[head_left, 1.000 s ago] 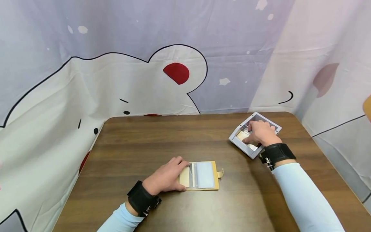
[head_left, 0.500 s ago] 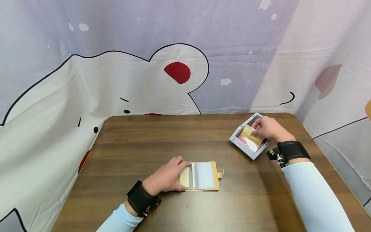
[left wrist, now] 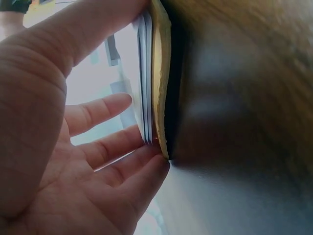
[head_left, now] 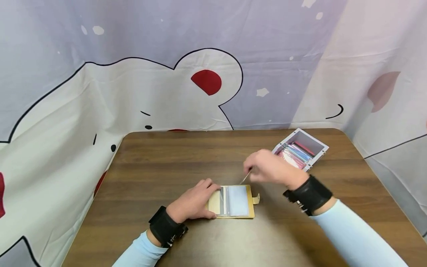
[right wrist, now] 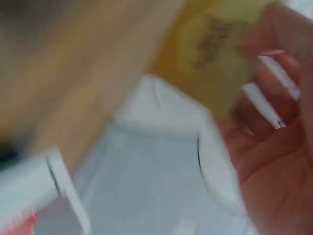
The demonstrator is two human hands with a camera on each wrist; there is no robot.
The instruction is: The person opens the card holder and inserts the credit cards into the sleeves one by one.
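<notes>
A small yellow card album [head_left: 239, 201] lies opened out on the table, clear pockets facing up and a strap on its right side. My left hand [head_left: 193, 202] holds its left part, thumb at the near edge and fingers at the far edge. In the left wrist view, the album's yellow cover [left wrist: 160, 73] and page edges sit between thumb and fingers. Just beyond the album, my right hand [head_left: 269, 169] pinches a thin card, seen nearly edge-on from the head. The right wrist view shows this card [right wrist: 210, 58] as yellow with blurred dark print.
A grey-white box [head_left: 308, 139] stands at the table's back right, with several colourful cards [head_left: 298, 152] inside, partly behind my right hand. Brown wooden table [head_left: 166, 159] surrounds the album. A patterned curtain [head_left: 160, 89] hangs behind the table.
My right hand has taken a yellow card out of the box and moved left and nearer, towards the album. My left hand and the album have stayed in place.
</notes>
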